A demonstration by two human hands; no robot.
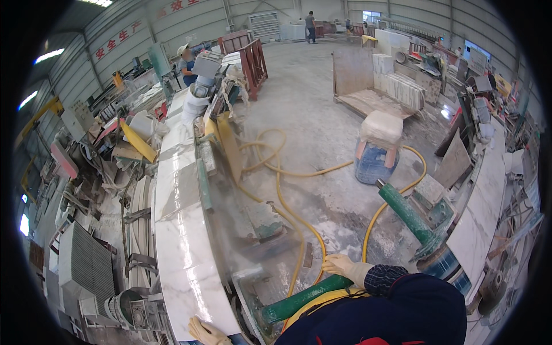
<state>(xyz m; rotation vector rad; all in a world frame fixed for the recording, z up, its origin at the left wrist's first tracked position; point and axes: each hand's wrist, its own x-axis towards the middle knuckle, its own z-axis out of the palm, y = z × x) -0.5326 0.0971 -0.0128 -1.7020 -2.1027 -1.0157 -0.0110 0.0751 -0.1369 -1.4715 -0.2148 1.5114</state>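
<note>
A pale work glove covers my left hand point(207, 332), which lies at the near end of a glossy white marble slab point(185, 253) with grey veins. Its fingers are stretched out and touch the slab near its right edge. My right hand point(347, 269), also gloved, is at the upper end of a green metal cylinder point(307, 299) just in front of my body. The right fingers reach leftward, loosely extended; whether they press on the cylinder I cannot tell. The slab is part of a long row running away from me.
A yellow hose point(299, 221) loops across the dusty floor. A blue plastic drum point(375, 164) with a wrapped bundle on top stands ahead. To the right are another green cylinder point(405, 214) and a second marble row point(477, 213). One person point(187, 66) stands beyond the left row, another point(311, 27) far back.
</note>
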